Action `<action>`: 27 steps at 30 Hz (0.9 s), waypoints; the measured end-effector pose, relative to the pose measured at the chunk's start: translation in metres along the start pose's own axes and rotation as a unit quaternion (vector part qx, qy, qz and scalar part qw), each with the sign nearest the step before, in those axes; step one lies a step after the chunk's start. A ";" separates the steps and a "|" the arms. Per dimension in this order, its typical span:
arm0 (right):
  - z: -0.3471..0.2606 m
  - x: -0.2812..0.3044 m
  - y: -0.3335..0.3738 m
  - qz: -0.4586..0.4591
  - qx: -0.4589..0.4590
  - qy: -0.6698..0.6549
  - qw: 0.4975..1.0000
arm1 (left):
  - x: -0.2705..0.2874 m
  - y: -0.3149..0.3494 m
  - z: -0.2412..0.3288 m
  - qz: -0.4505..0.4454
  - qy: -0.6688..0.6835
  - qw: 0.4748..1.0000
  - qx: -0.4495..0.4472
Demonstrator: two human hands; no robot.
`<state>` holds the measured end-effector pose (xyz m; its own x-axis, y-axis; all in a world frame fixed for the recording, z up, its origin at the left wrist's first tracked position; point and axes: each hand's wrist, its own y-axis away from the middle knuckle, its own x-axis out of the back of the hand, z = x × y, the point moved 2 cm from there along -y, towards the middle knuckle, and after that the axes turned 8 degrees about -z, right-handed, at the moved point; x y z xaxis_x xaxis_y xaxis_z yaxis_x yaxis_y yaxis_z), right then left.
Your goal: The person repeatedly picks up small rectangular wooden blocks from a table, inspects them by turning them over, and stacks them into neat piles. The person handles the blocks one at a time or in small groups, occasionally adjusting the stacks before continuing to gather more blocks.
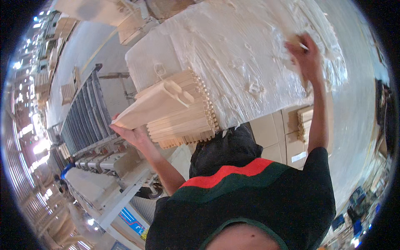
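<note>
My left hand grips the near-left end of a flat pale wooden piece, which is tilted over a stack of slats. The far end of the piece has rounded, looped cut-outs. Below it lies the stack of narrow wooden slats, their notched ends lined up on the right. Over the far right of the plastic-covered surface, my right hand is raised with its fingers curled. A blurred pale shape runs by those fingers, and I cannot make out what it is.
A roller conveyor stands at the left, with a white machine nearer to me. Cardboard boxes and another bundle of slats sit below the surface's near edge. More boards lie at the far left.
</note>
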<state>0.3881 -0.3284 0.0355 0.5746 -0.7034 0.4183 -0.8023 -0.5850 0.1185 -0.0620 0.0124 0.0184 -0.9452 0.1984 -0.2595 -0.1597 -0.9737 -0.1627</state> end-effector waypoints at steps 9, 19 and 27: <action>-0.142 -0.145 0.065 -0.352 0.208 0.039 0.912 | -0.074 0.038 0.006 -0.109 0.089 0.980 0.138; -0.134 -0.170 0.083 -0.375 0.109 -0.017 0.921 | -0.092 0.039 0.031 -0.031 0.171 0.968 0.183; -0.117 -0.178 0.095 -0.389 0.183 -0.167 0.887 | -0.099 0.065 0.092 -0.091 0.162 0.982 0.035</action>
<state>0.1907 -0.2115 0.0777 0.9965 -0.0733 0.0406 -0.0702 -0.9949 -0.0722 -0.0046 -0.0808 0.1210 -0.7613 0.3838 -0.5227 -0.3473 -0.9220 -0.1711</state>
